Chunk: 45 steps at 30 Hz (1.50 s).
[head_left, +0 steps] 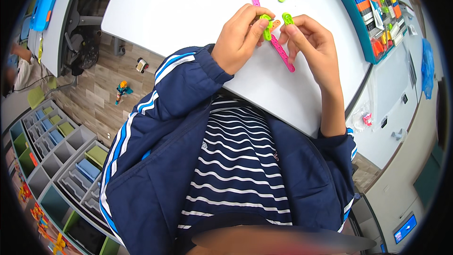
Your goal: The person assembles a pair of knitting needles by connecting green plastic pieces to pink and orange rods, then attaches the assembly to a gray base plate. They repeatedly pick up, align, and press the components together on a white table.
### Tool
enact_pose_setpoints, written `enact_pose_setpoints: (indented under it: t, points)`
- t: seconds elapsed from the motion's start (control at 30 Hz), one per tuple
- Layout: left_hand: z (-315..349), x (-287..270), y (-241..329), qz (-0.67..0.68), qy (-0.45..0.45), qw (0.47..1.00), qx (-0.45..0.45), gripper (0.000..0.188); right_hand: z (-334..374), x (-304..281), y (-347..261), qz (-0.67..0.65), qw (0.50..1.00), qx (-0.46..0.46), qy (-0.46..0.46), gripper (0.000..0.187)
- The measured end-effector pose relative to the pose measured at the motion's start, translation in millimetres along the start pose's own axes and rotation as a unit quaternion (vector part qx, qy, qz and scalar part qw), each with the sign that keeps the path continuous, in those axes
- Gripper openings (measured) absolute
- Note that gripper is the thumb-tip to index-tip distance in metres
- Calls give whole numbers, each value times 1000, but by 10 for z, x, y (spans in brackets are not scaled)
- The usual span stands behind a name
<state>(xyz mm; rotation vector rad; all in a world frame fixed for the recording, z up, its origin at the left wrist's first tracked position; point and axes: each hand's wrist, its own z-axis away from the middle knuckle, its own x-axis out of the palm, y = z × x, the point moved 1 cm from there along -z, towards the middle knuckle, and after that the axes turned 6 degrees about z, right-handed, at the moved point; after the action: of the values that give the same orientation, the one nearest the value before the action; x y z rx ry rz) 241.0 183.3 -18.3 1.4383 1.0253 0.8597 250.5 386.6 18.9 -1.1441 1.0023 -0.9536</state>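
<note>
Pinching a short green perforated strip (266, 27), the left hand (240, 38) meets the right hand (309, 40), which grips another green strip (288, 18); a pink strip (283, 54) lies beneath them on the white worktop (179, 14).

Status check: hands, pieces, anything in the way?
Left hand pinching green piece. Right hand pinching second green piece. Pink strip underneath on the table. Nothing between them.

A navy zip jacket (155, 179) with blue-and-white sleeve stripes, over a navy white-striped shirt (236, 170).
</note>
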Motion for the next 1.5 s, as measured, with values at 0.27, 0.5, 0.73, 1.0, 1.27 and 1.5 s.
enact_pose_setpoints:
  t: [0.27, 0.5, 0.73, 1.0, 1.27, 1.5]
  points:
    - [-8, 11, 6, 100, 19, 995, 6, 29, -77, -89, 173, 423, 889, -77, 156, 19]
    - [-20, -10, -7, 143, 31, 989, 37, 28, -25, 15, 48, 312, 932, -134, 128, 20]
    - [-20, -21, 48, 177, 15, 984, 0, 26, -7, 82, 80, 333, 927, -154, 75, 18]
    - [-14, 11, 20, 157, 19, 987, -25, 31, -40, 119, 75, 439, 839, -288, 142, 19]
    - [15, -19, 10, 134, 8, 990, -46, 28, -43, 185, 66, 477, 808, -311, 149, 20]
    - [4, -58, 51, 187, -11, 980, -70, 28, -35, 246, 112, 498, 776, -337, 192, 18]
